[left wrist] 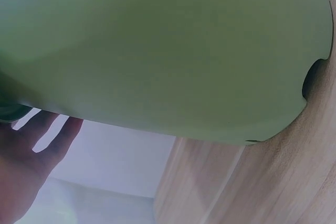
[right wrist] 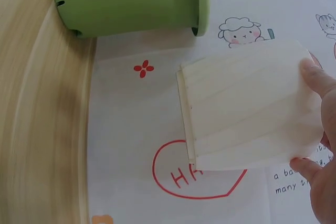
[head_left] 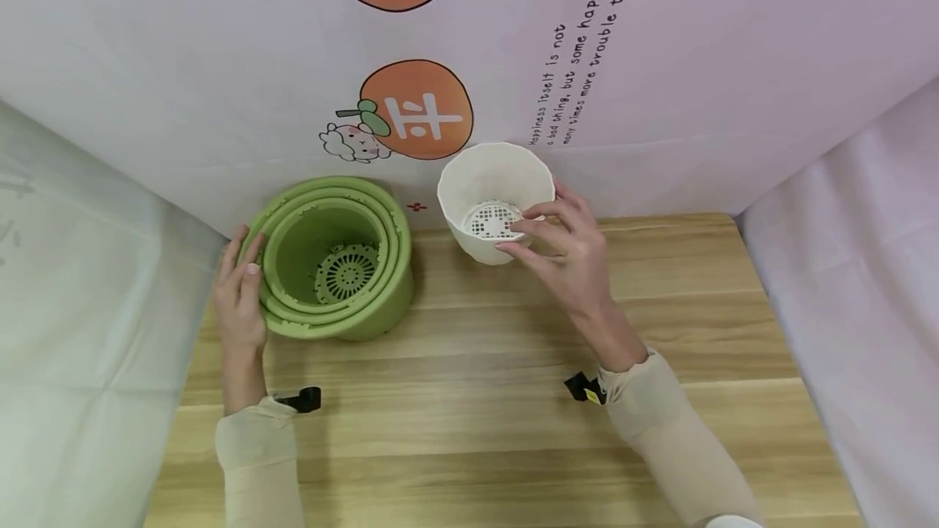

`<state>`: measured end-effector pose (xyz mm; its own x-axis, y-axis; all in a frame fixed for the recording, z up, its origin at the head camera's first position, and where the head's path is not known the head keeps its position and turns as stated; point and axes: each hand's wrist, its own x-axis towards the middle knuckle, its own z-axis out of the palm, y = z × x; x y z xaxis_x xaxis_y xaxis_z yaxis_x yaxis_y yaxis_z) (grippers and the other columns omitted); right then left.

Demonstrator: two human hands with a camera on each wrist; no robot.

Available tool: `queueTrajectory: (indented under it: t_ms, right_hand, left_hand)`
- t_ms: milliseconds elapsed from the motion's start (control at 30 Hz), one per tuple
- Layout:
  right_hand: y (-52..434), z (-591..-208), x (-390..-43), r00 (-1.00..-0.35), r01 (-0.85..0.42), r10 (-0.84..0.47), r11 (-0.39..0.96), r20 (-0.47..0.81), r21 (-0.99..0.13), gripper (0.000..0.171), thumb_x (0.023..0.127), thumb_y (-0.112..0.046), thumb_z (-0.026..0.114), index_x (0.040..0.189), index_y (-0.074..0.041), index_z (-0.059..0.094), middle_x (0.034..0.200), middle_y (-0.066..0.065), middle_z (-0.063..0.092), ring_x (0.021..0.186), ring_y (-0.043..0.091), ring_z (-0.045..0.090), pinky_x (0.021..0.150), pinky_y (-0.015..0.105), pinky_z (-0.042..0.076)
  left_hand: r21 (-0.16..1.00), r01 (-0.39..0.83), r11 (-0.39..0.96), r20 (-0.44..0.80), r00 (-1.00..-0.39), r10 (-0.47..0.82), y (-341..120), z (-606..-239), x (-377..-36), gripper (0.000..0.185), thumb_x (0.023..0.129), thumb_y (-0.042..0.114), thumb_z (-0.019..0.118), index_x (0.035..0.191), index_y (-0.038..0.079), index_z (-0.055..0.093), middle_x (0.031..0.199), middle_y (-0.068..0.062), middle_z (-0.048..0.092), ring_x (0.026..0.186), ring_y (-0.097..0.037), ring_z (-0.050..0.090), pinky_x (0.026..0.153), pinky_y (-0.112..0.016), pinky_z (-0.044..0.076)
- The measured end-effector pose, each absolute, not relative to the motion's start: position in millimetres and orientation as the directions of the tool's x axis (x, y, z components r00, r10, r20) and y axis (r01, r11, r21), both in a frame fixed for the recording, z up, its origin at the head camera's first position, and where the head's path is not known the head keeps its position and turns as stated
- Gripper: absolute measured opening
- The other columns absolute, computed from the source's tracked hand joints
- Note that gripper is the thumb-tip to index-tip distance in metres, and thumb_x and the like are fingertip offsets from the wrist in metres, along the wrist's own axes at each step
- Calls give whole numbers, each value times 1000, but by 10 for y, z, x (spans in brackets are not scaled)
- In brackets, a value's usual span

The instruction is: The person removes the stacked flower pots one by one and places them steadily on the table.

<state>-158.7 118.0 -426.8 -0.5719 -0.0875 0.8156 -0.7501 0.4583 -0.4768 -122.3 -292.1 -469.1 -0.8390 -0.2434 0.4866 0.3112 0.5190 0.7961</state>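
Note:
At the back left of the table stands a stack of green flower pots (head_left: pixel 399 288), nested one inside another, with a slotted grid at the bottom of the innermost. My left hand (head_left: pixel 240 300) rests against the outer pot's left side near the rim, its fingers (left wrist: pixel 65 135) fairly straight. Right of the stack, my right hand (head_left: pixel 568 251) grips a white flower pot (head_left: pixel 490 173) by its rim, fingertips over the inside. A perforated base shows inside this white pot. In the right wrist view, the white pot's base is held off the wooden tabletop.
The wooden table (head_left: pixel 440 430) ends at a white printed cloth backdrop (head_left: pixel 220 104) close behind the pots. White cloth (head_left: pixel 844 267) also hangs at both sides. A white round edge (head_left: pixel 734 521) shows at the bottom of the head view.

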Motion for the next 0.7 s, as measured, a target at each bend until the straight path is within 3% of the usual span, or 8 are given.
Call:
queueTrajectory:
  t_ms: [300,533,700]
  right_hand:
    - [1331,-4329,-1571,-600,-724,-70,472,797,-503,29,57,-2,95,81,0,79,87,18,70,102,46,61,111,49,37]
    - [1424,-4400,-1565,-610,-709,-68,492,790,-505,30,57,-2,95,83,1,79,87,19,70,99,45,62,110,52,37]
    - [1467,-4434,-1563,-612,-707,-71,496,787,-504,30,58,-2,94,83,0,79,87,19,71,94,42,64,110,53,36]
  left_hand:
    - [813,286,507,457,-852,-253,-3022,-4800,-1237,38,104,18,42,135,4,60,153,-10,43,146,-28,29,122,-40,8]
    - [810,301,503,472,-844,-255,-3014,-4812,-1249,37,104,15,43,133,1,61,152,-14,45,145,-33,30,122,-43,10]
    - [809,301,505,475,-840,-261,-2884,-4651,-1198,36,103,8,40,131,-9,58,150,-24,43,144,-37,30,122,-42,10]
